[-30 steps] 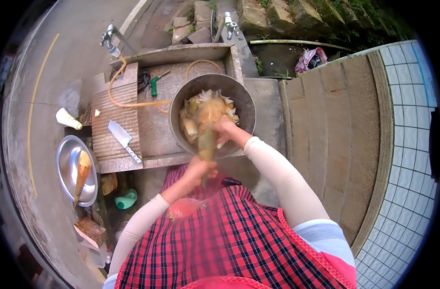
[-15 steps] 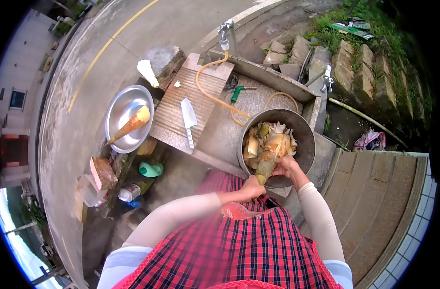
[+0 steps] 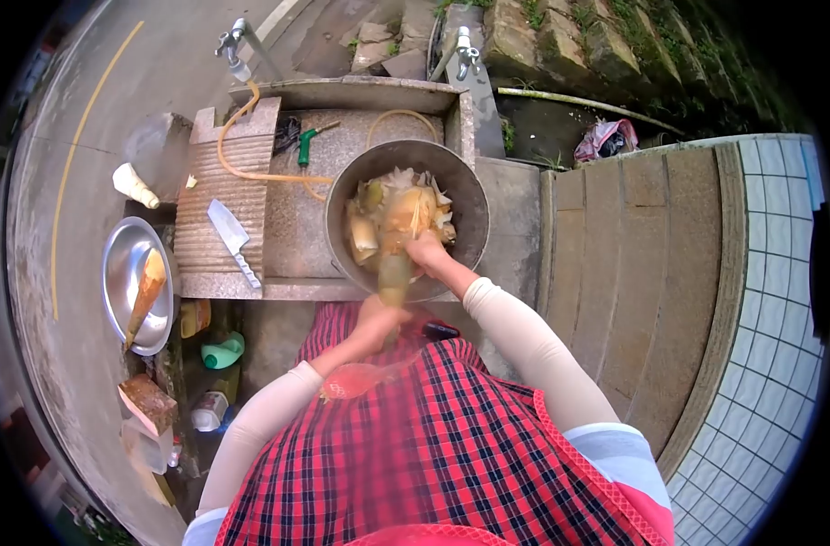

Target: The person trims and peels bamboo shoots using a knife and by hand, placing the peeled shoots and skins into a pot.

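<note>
With the left hand (image 3: 375, 325) the fingers were closed round the narrow end of a bamboo shoot (image 3: 396, 276) partly over the pot (image 3: 474, 211), while the right hand (image 3: 427, 254) touched its side, finger opening unclear, apparently working its husk, which seemed to need steadying

Bamboo shoot (image 3: 396, 267), tan upper part, greenish lower part, slightly blurred, lengthwise across pot's (image 3: 474, 187) near rim
</note>
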A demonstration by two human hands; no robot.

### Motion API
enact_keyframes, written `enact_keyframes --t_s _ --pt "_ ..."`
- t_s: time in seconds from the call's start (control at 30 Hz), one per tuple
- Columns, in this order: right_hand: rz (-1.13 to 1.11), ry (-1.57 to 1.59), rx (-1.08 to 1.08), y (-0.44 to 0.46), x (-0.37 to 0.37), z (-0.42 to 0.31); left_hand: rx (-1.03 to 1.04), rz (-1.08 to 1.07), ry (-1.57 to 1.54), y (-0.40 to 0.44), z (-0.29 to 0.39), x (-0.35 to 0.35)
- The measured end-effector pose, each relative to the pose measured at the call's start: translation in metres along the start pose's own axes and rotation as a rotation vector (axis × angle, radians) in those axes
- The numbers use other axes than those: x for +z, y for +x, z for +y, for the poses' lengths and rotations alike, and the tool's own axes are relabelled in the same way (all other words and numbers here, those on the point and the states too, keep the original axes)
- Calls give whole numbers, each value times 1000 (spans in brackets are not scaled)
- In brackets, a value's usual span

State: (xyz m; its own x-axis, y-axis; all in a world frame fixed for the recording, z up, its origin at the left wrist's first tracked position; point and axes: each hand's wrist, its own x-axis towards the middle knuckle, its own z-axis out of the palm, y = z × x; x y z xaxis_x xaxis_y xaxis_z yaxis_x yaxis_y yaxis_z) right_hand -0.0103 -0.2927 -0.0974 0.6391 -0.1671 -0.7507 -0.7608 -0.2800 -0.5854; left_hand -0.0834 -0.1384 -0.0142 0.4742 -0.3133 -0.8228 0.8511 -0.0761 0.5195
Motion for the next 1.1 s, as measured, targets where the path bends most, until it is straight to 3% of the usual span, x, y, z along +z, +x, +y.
enact_keyframes --t_s 0.07,0.2,0.37,0.47,0.6,0.7,0.87,1.03,1.1 --pt "3 127 -39 -1 3 11 98 55 10 -2 -4 0" --pt "196 34 -62 8 19 32 108 57 118 -2 -10 -9" --pt "354 -81 -110 0 24 36 -59 14 -25 -8 -1 -10" --pt "445 -169 -273 -7 25 40 -154 -39 -95 -8 3 -12" --pt "296 -174 -223 7 23 39 -151 -22 -116 -8 6 -12" --pt "117 184 -121 4 17 29 -123 -25 -50 -7 9 -11" --pt "-65 50 -24 -5 -11 -3 -109 -24 -1 -8 10 -10" --pt "-245 246 83 1 -32 5 -129 -37 -42 -8 12 -18" --pt "-143 362 96 17 -40 16 -154 -50 -43 -9 17 -17"
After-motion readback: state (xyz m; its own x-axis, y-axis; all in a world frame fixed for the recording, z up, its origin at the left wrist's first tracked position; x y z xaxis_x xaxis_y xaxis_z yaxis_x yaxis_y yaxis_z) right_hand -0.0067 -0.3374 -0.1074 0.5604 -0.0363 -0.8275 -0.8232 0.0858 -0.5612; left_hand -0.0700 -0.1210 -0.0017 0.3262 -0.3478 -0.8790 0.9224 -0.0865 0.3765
